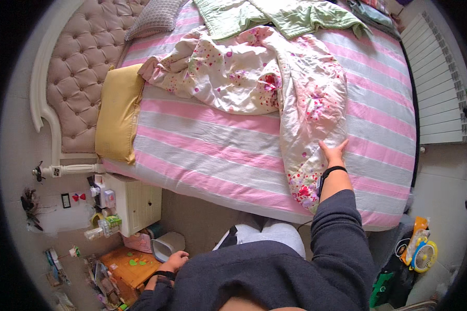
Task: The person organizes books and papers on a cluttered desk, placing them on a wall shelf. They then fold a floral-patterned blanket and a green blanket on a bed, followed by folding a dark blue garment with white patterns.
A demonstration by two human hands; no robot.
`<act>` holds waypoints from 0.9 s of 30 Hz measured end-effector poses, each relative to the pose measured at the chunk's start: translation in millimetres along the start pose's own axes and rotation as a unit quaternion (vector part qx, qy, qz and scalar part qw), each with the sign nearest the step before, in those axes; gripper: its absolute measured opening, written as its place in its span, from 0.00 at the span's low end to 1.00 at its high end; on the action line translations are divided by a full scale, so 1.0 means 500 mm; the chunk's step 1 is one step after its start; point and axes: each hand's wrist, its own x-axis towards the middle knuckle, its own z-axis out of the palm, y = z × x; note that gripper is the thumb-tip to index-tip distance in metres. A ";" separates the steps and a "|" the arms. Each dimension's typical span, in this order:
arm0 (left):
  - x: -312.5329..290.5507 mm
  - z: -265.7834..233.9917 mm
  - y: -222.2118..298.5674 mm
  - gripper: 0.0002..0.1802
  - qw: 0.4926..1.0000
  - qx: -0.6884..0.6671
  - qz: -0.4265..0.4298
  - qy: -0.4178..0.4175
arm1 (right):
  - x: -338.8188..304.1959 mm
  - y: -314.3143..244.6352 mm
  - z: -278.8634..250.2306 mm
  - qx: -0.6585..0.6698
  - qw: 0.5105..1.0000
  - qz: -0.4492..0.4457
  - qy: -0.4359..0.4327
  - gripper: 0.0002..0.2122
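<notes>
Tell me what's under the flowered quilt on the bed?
The flowered quilt lies over a pink-and-grey striped bedsheet, whose stripes show on the quilt's near side and to its right. Anything else beneath the folds is covered and cannot be seen.

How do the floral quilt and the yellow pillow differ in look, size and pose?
The floral quilt is pale with red and purple flowers; the yellow pillow looks plain. The floral quilt is far larger than the yellow pillow. The floral quilt lies bunched and bent, with the right hand on it; the yellow pillow has an oblong shape beside the headboard. Both rest on the striped bed.
</notes>
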 end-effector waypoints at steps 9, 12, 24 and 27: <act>0.107 -0.002 0.465 0.10 0.935 -0.251 0.249 -0.005 | -0.295 0.068 -0.117 -0.250 0.627 -0.433 -0.598 0.32; 0.125 0.040 0.682 0.38 0.921 -0.341 0.182 0.043 | -0.328 0.229 -0.293 -0.306 0.560 -0.431 -0.638 0.29; 0.152 0.309 0.819 0.61 0.982 0.093 0.003 0.165 | -0.400 0.389 -0.780 -0.217 0.934 -0.172 -0.226 0.15; 0.207 0.304 0.775 0.62 0.975 0.056 -0.011 0.215 | -0.370 0.353 -0.832 -0.116 0.955 -0.251 -0.104 0.12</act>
